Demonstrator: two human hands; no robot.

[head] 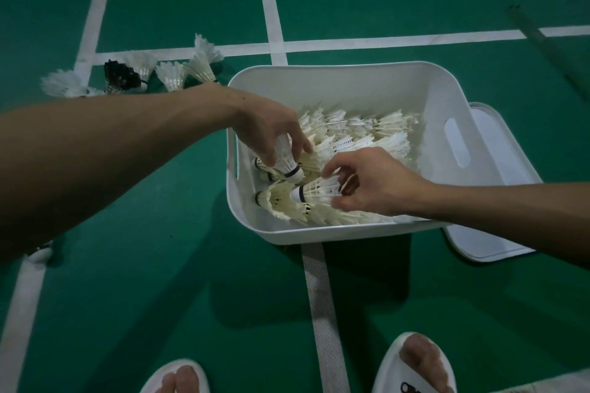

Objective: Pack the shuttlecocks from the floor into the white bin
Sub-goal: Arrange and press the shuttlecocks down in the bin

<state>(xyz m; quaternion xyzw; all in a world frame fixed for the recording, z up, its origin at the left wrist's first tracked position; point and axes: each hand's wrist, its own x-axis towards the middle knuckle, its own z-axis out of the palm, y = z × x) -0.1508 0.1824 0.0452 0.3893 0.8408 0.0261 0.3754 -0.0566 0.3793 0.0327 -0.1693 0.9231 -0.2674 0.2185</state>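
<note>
The white bin [344,73] stands on the green court floor, with rows of white shuttlecocks [376,137] lying inside. My left hand [271,128] reaches over the bin's left wall and grips a white shuttlecock [287,163], cork pointing down and to the right. My right hand [373,182] is inside the bin's near part and pinches another shuttlecock [319,190] by its feathers, cork pointing left. Several loose shuttlecocks [169,73] lie on the floor left of the bin, one of them black [121,75].
A white lid [491,246] lies on the floor under the bin's right side. A dark pole [549,48] crosses the floor at the upper right. White court lines run across the green floor. My feet in white slippers [412,364] are at the bottom edge.
</note>
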